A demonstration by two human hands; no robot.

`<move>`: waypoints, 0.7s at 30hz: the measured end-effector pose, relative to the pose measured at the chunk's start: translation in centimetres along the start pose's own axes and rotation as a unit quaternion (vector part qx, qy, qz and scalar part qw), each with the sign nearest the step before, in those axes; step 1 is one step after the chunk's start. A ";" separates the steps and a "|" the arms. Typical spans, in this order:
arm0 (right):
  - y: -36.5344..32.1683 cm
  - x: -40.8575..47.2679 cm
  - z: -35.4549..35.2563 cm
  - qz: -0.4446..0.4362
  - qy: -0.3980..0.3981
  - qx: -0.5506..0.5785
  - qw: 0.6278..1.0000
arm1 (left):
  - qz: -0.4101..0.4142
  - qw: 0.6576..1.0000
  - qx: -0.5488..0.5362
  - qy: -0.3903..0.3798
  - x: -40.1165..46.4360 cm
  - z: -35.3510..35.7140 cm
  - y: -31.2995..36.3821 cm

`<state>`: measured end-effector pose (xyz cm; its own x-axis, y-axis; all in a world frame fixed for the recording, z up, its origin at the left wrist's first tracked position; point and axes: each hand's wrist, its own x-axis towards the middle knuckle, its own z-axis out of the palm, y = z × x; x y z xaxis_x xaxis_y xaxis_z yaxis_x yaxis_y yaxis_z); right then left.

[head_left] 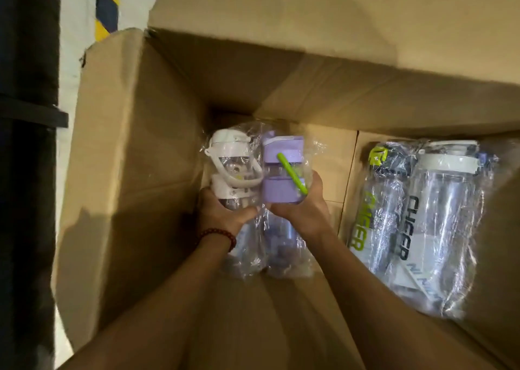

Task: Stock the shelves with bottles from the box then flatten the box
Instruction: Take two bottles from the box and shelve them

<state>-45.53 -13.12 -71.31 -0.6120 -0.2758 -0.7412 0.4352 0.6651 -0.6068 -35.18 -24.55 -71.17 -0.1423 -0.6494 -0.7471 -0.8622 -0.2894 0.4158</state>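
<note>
I look down into an open cardboard box (135,172). My left hand (222,210) grips a clear bottle with a white lid and white carry strap (230,167), wrapped in plastic film. Beside it, my right hand (302,205) grips a clear bottle with a purple lid and green strap (282,169), also in a plastic bag. Both bottles are side by side, lids pointing away from me, inside the box near its left wall. At the right of the box floor lie two larger clear bottles in plastic: one with green lettering (374,200), one with black lettering and a white lid (444,206).
The box's flaps stand open: a wide one at the back (337,26) and one on the left. A dark upright post (25,144) runs down the left edge of the view. A yellow and dark blue striped marking (107,3) shows on the pale floor behind.
</note>
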 end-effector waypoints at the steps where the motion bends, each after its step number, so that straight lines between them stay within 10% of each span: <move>1: 0.1 0.0 -0.1 0.006 0.000 0.006 1.000 | -0.009 1.000 -0.010 -0.001 0.1 0.0 0.0; 21: -18.9 -26.0 -13.6 -0.110 -0.006 0.129 0.986 | 0.095 0.977 -0.187 -0.027 -25.6 -17.8 13.1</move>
<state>-46.82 -9.07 -36.69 -0.7026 -0.4027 -0.5867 0.4482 0.3899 -0.8044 -34.21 -24.26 -37.37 -0.3171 -0.6811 -0.6599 -0.5817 -0.4099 0.7026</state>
